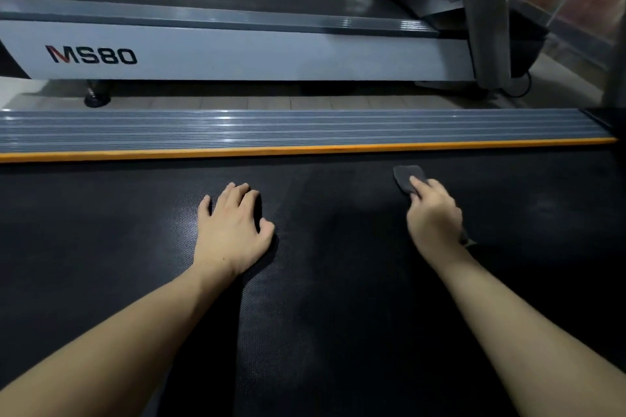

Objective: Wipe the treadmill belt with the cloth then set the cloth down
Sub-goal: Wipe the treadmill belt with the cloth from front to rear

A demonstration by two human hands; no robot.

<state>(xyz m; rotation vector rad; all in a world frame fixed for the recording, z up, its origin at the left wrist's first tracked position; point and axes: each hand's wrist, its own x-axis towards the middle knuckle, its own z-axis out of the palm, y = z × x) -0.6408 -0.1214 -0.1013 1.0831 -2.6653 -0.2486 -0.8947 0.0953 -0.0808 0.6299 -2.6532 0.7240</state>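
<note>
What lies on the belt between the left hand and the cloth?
Nothing: in the head view, only bare black belt lies between the left hand and the cloth, which the right hand presses.

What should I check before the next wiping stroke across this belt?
1. Cloth under control: ok. The right hand presses the dark cloth onto the belt.
2. Cloth flat on the surface: cannot tell; most of it is hidden under the fingers.
3. Left hand out of the stroke path: ok, it rests flat on the belt, apart from the cloth.
4. Far limit of the stroke: ok, the cloth sits just short of the orange strip by the grey side rail.
5. Belt stationary: cannot tell from one picture.
6. Which belt areas are already wiped: cannot tell; the dark surface shows only faint marks.
</note>
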